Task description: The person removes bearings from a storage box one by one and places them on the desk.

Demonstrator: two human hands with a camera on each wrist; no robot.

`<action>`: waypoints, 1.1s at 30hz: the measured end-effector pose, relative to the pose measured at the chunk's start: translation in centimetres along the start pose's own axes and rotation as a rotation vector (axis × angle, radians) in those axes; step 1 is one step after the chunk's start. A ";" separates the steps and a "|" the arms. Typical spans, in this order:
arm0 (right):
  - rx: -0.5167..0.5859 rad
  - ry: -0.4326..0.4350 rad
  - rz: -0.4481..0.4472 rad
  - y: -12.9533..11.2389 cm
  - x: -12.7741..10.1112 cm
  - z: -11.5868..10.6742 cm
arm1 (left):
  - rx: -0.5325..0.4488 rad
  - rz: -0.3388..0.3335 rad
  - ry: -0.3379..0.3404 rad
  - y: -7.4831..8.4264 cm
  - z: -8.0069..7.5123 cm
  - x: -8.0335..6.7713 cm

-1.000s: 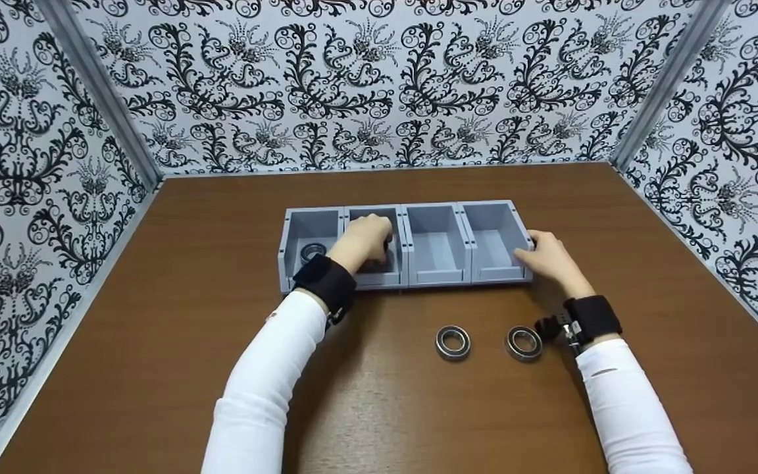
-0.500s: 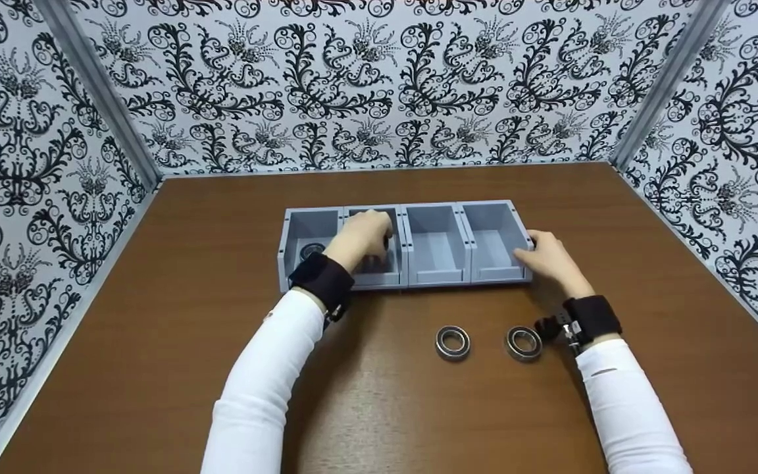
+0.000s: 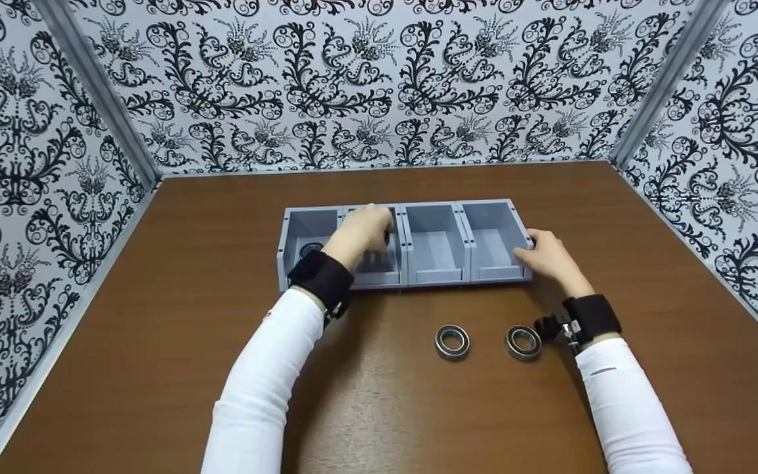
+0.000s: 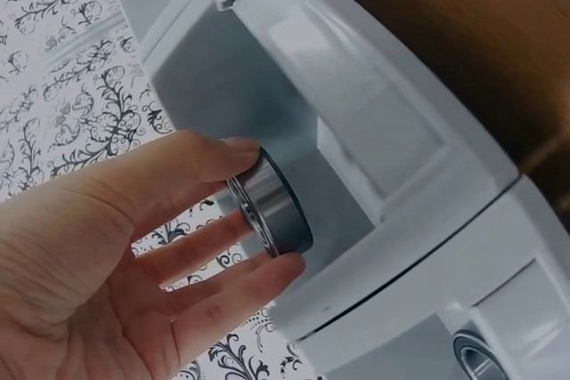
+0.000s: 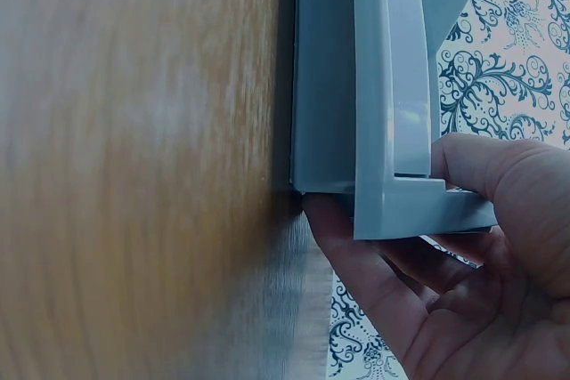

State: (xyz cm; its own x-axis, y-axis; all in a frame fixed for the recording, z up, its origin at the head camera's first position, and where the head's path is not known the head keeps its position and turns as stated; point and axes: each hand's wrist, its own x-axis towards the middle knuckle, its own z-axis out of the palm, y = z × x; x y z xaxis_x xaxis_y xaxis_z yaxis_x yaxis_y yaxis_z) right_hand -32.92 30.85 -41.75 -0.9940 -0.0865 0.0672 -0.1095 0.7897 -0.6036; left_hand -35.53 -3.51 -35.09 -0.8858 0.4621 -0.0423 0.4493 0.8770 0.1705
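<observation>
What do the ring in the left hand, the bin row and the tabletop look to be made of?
The ring held by the left hand: probably steel, a bright brushed outer band with a dark face, like a bearing. The bin row: likely moulded plastic, matte grey-blue, with uniform thin walls and a soft sheen. The tabletop: wood or wood-look laminate, brown grain with a glossy reflection; which one is unclear.

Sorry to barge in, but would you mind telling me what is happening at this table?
A person is working with bearings and a row of four grey bins. The left hand pinches a bearing inside the second bin from the left, while the right hand grips the row's right end. One bearing lies in the leftmost bin; two more wait on the table.
</observation>
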 end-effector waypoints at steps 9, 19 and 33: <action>0.008 -0.011 0.002 -0.1 0.0 0.0 | -0.027 0.006 -0.006 0.0 -0.8 0.2; 0.009 0.000 0.014 -0.1 0.1 0.1 | -0.018 -0.014 0.012 0.1 -1.2 0.0; 0.013 -0.017 0.017 -0.1 0.0 0.0 | -0.010 -0.027 0.032 0.5 -1.9 -0.3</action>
State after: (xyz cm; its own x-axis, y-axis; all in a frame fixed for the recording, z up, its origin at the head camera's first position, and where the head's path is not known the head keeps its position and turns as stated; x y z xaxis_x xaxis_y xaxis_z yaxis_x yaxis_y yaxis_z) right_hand -32.92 30.77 -41.69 -0.9956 -0.0836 0.0430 -0.0923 0.7829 -0.6153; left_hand -35.22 -3.48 -33.15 -0.9011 0.4334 -0.0158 0.4238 0.8878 0.1796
